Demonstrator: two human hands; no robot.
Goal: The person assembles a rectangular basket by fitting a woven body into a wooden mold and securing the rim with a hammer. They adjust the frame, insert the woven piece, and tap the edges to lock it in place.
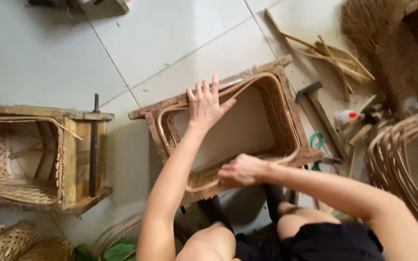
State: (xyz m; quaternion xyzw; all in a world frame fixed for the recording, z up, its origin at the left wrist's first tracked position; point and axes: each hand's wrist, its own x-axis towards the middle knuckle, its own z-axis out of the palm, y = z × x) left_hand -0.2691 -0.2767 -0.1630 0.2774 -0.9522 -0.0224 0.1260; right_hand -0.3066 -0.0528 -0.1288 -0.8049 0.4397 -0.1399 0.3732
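Note:
A rectangular woven rattan basket [276,108] sits inside a wooden frame mould [151,108] on the tiled floor in front of me. My left hand [205,102] lies flat, fingers spread, on the far rim of the basket where a rattan strip curves round. My right hand [240,170] is closed on the rattan rim strip [247,87] at the near edge of the basket. My knees show at the bottom of the view.
A second wooden mould with a woven basket [49,159] stands at left. A hammer [315,104], green-handled scissors [317,142], a small bottle [347,116], bamboo scraps [330,55], coiled rattan [397,159] and a broom [378,29] lie at right. Small woven baskets [6,241] sit bottom left.

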